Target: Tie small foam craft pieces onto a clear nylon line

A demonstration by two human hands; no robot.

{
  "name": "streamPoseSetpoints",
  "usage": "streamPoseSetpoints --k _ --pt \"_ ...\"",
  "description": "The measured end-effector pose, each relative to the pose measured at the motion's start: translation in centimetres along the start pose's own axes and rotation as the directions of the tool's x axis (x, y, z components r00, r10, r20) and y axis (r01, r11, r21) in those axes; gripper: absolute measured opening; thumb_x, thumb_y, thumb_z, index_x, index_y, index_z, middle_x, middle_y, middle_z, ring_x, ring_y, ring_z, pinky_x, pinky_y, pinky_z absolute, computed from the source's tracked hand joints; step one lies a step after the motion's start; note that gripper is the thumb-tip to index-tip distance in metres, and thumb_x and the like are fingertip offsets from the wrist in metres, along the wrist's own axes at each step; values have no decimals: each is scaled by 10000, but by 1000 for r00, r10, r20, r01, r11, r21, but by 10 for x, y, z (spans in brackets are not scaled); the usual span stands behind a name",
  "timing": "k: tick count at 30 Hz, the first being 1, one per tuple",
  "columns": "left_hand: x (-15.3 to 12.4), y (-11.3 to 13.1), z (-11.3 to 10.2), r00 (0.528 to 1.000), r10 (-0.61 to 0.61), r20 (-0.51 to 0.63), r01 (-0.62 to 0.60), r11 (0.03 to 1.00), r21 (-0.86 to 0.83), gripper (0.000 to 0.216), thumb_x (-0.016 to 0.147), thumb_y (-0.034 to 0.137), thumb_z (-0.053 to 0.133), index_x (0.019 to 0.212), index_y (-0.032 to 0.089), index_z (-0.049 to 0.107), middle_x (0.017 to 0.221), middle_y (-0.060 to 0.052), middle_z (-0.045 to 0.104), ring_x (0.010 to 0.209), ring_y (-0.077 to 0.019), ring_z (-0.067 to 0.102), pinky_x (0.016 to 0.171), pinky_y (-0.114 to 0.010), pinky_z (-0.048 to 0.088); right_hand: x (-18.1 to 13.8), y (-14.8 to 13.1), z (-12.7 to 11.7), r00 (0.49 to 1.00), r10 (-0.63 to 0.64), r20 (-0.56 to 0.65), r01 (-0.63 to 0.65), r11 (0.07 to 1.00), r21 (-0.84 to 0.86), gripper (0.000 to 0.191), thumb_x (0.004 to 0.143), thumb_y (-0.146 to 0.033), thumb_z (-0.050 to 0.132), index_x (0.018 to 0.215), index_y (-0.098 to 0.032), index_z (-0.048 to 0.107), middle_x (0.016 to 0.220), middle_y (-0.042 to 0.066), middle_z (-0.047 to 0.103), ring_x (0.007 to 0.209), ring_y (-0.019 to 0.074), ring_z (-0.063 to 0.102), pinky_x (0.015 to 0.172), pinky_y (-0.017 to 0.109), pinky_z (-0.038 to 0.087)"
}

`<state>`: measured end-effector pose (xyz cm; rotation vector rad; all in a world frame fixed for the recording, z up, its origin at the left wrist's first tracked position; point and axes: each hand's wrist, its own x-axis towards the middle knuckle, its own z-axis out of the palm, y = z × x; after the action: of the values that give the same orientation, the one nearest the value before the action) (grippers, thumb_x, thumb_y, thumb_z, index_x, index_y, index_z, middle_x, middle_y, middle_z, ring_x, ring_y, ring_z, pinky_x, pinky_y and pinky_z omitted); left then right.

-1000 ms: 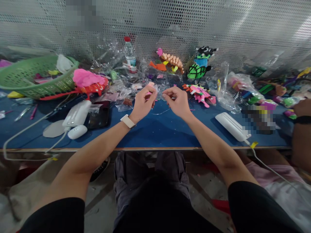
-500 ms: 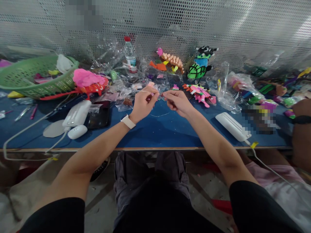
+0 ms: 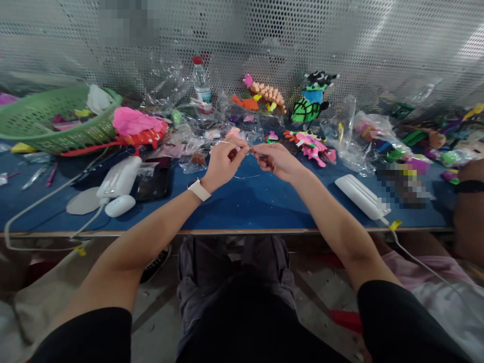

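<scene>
My left hand, with a pale watch band at its wrist, is closed in a pinch on a thin pale thread. Part of the thread runs over the fingers, and a fine curved line of it shows below, against the blue tabletop. My right hand is also closed, thumb and forefinger pressed together. Its fingertips meet those of my left hand above the table. Whatever small thing sits between the right fingertips is too tiny to make out. Clear plastic wrappers and a pink clay figure lie just beyond the hands.
A green basket stands at the left, beside a pink-and-red clay figure. White power banks, a mouse and a black phone lie nearby. Behind stand a bottle and a green clay turtle. Another person's arm is at right.
My right hand has shifted slightly left, closing the small gap, so the fingertips of both hands now meet. My left hand has barely moved.
</scene>
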<state>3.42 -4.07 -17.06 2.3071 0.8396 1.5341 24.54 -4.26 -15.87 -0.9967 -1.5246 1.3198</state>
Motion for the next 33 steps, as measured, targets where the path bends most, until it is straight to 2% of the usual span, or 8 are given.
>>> streamPoseSetpoints --k 5,12,17,21,25,29,33 --pt "-2 -3 2 998 -56 0 55 998 -38 356 1122 545 638 958 234 694 846 -35 725 637 -138 610 629 -296 500 -2 2 4 989 -137 -58 135 990 -39 477 824 -686 931 910 -243 777 672 -33 613 569 107 507 473 259 351" --pt "1 0 1 993 -97 64 102 992 -73 300 1096 478 670 940 226 711 731 -3 698 655 -147 662 621 -277 501 -5 1 10 948 -304 -89 278 934 -225 468 876 -701 862 863 -238 795 695 -20 645 561 103 524 514 279 403" --pt "1 0 2 993 -106 56 110 990 -86 294 1104 454 657 923 232 723 625 19 640 560 -147 619 577 -284 471 -3 3 9 945 -305 -118 276 937 -213 484 879 -707 862 822 -232 788 672 -19 631 546 99 500 518 283 398" --pt "-1 0 4 989 -130 64 139 979 -150 343 1109 530 653 939 238 714 621 28 635 494 -136 586 542 -279 476 -2 5 8 966 -223 -133 201 966 -161 509 831 -729 905 813 -236 779 621 -34 590 543 101 458 496 268 373" --pt "-1 0 4 986 -147 77 158 976 -149 348 1101 548 674 950 237 708 628 29 642 501 -133 598 546 -277 496 -1 7 9 976 -173 -130 163 983 -87 504 817 -719 921 865 -237 781 671 -36 600 538 91 431 474 257 343" --pt "0 -2 3 984 -150 94 164 972 -169 388 1106 568 670 903 238 688 616 19 640 494 -132 591 528 -277 490 -1 9 10 963 -234 -135 216 967 -137 479 858 -701 891 870 -237 774 742 -13 638 570 101 474 499 274 381" --pt "2 -2 3 981 -160 111 180 962 -208 476 1093 638 671 837 236 668 580 21 620 479 -126 570 519 -275 493 -2 10 11 911 -383 -154 337 905 -259 466 885 -696 863 898 -236 790 853 32 704 749 162 621 631 315 506"
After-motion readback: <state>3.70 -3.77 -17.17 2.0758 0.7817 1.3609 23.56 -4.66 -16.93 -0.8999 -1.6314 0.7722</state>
